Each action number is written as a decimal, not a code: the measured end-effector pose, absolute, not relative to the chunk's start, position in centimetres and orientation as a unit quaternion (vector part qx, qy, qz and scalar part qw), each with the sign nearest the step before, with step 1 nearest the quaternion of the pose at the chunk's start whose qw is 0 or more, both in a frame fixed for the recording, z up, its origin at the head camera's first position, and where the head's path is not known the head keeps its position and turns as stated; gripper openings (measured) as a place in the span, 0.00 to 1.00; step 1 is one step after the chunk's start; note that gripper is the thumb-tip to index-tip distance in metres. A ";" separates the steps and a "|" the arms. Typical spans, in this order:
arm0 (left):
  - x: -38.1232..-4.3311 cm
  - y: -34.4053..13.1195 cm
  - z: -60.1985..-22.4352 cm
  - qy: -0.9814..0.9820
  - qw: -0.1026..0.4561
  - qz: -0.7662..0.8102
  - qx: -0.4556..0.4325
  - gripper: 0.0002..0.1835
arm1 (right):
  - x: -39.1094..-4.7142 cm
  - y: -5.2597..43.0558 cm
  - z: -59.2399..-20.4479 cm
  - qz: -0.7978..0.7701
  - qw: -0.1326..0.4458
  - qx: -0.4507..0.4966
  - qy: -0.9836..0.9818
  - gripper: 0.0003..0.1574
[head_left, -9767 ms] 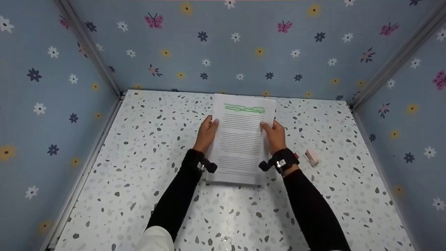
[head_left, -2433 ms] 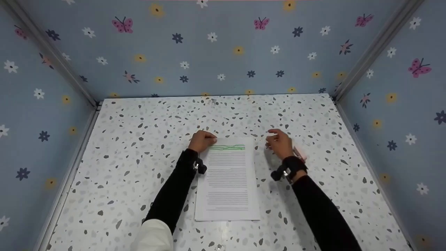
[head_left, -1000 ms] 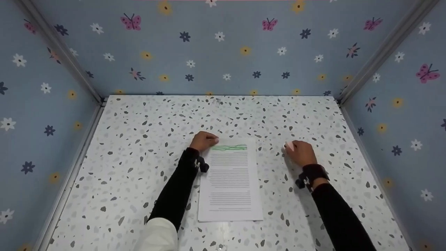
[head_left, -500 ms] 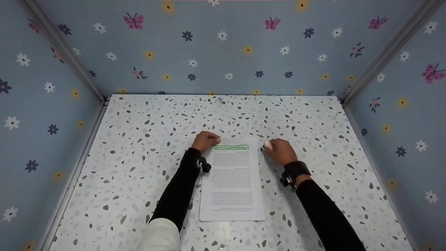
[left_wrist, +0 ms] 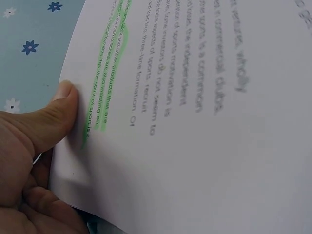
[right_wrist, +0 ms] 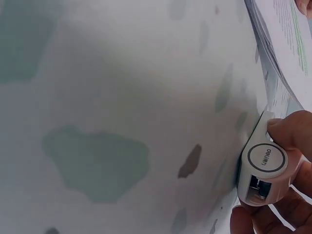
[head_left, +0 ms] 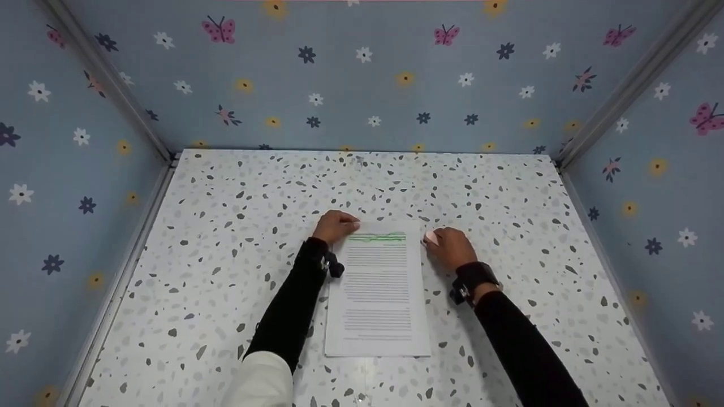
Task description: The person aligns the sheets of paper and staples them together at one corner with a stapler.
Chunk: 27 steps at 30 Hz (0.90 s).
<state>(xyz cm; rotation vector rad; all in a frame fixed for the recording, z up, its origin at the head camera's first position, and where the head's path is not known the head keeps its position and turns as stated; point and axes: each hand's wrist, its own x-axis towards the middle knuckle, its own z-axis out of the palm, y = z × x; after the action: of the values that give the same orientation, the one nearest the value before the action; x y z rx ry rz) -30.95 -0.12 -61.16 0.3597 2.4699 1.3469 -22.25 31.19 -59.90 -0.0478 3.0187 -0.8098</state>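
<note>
A stack of printed paper sheets (head_left: 378,291) lies on the speckled table, green highlighter marks across the top lines of the page. My left hand (head_left: 335,227) pinches its upper left corner; in the left wrist view the thumb (left_wrist: 61,105) presses on top, with fingers curled at the edge below. Just right of the stack's upper right corner, my right hand (head_left: 454,249) grips a small pink and white stapler (right_wrist: 265,161). The stapler's open front end shows in the right wrist view, apart from the sheets. Part of its pink body is hidden by the fingers.
The white speckled table (head_left: 237,203) runs back to a blue wall (head_left: 362,73) with flowers and butterflies. Similar panels stand along the left and right sides. A dark wrist camera strap (head_left: 475,277) sits on the right arm.
Earlier both hands held the stack; it now lies flat, nearer the front. My right hand let go of it, picked up the stapler and brought it left beside the stack's upper right corner.
</note>
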 end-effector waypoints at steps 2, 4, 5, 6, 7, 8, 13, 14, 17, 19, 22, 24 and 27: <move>-31.0 0.0 -61.4 0.860 0.150 0.473 0.122 0.15 | -22.2 31.1 -59.8 -0.262 0.011 -0.013 0.965 0.27; -31.0 0.1 -61.4 0.860 0.146 0.474 0.119 0.15 | -22.2 31.1 -59.8 -0.263 0.013 -0.012 0.965 0.27; -31.0 0.1 -61.4 0.861 0.142 0.474 0.120 0.14 | -22.2 31.0 -59.7 -0.264 0.015 -0.010 0.964 0.27; -30.9 0.1 -61.5 0.861 0.139 0.475 0.120 0.14 | -22.2 30.9 -59.7 -0.263 0.016 -0.010 0.965 0.26; -30.9 0.1 -61.5 0.861 0.136 0.475 0.121 0.14 | -22.2 30.8 -59.7 -0.259 0.015 -0.013 0.966 0.26; -30.9 0.2 -61.5 0.861 0.134 0.475 0.123 0.14 | -22.3 30.8 -59.6 -0.256 0.014 -0.015 0.966 0.26; -31.0 0.2 -61.5 0.861 0.136 0.473 0.126 0.13 | -22.3 30.4 -59.5 -0.253 0.015 -0.017 0.967 0.24; -30.9 0.2 -61.5 0.861 0.139 0.473 0.124 0.13 | -22.2 30.3 -59.5 -0.258 0.019 -0.011 0.966 0.24; -30.9 0.3 -61.3 0.863 0.145 0.470 0.114 0.14 | -22.2 30.1 -59.7 -0.268 0.029 0.002 0.963 0.18; -30.8 0.3 -61.2 0.865 0.147 0.467 0.107 0.13 | -22.2 30.0 -59.8 -0.273 0.036 0.008 0.961 0.13; -30.8 0.4 -61.1 0.868 0.141 0.463 0.111 0.13 | -22.2 29.9 -59.9 -0.279 0.039 0.006 0.959 0.11; -30.8 0.5 -61.2 0.868 0.139 0.464 0.113 0.13 | -22.1 29.8 -59.9 -0.282 0.037 0.003 0.959 0.11; -30.9 0.5 -61.3 0.866 0.142 0.466 0.112 0.13 | -22.0 29.7 -59.9 -0.288 0.035 0.000 0.957 0.10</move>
<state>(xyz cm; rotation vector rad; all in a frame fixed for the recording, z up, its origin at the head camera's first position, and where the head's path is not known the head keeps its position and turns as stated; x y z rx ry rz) -30.90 0.53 -61.32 0.3222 2.4987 1.3454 -21.97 29.68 -59.92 -0.0003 2.9402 -0.8857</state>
